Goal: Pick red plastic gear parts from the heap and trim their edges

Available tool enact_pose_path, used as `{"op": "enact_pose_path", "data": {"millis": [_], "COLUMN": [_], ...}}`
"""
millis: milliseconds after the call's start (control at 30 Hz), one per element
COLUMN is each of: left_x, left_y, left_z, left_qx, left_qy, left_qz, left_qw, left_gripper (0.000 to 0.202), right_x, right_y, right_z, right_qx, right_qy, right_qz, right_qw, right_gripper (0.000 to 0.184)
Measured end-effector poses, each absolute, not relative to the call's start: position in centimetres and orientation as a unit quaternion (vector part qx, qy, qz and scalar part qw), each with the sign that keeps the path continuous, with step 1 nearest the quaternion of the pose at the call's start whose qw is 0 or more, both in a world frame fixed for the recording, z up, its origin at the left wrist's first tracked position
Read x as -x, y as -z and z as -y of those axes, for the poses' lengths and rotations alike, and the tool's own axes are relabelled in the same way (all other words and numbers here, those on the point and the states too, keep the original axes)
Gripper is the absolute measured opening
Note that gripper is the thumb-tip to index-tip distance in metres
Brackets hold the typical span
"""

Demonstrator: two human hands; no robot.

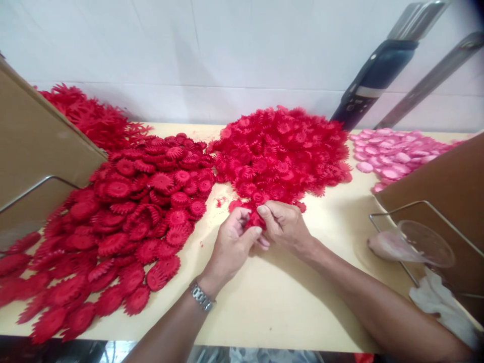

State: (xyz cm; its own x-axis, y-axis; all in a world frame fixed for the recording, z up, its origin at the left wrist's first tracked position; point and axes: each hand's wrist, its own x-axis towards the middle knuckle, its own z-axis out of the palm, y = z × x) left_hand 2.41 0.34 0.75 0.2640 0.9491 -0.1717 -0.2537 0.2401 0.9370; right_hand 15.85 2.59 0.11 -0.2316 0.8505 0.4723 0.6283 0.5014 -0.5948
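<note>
Near the middle of the table, my left hand is closed around a small red petal piece with fringed edges, its thumb pressed on it. My right hand pinches the same piece from the other side, thumb and forefinger together. The fingers cover much of the piece, so its full shape is hidden. Just beyond both hands rises a heap of red fringed flower pieces. A second heap, of flatter red scalloped discs, spreads out to the left of my left wrist.
Long red petal strips lie at the back left beside a cardboard box. Pink discs lie at the back right, by another cardboard panel. A clear plastic cup and white tissue are at the right. A dark device leans on the wall.
</note>
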Motion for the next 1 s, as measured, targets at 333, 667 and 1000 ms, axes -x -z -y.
{"op": "enact_pose_path", "data": {"millis": [333,667,1000], "left_x": [-1.8,-1.8,-1.8], "left_y": [-0.9,-0.5,0.1], "left_z": [-0.6,-0.7,-0.6], "left_qx": [-0.397,-0.422,-0.415], "left_qy": [-0.463,-0.482,-0.491], "left_qz": [-0.435,-0.463,-0.484], "left_qw": [0.663,0.613,0.593], "left_gripper": [0.01,0.016,0.036], "right_x": [-19.3,-18.4,-16.1], "right_y": [-0.2,-0.5,-1.2], "right_z": [-5.2,-4.6,-2.4], "right_qx": [0.543,0.474,0.366], "right_qy": [0.058,-0.003,-0.191], "right_qz": [0.751,0.758,0.798], "right_qw": [0.372,0.448,0.439], "right_gripper": [0.014,0.014,0.01]}}
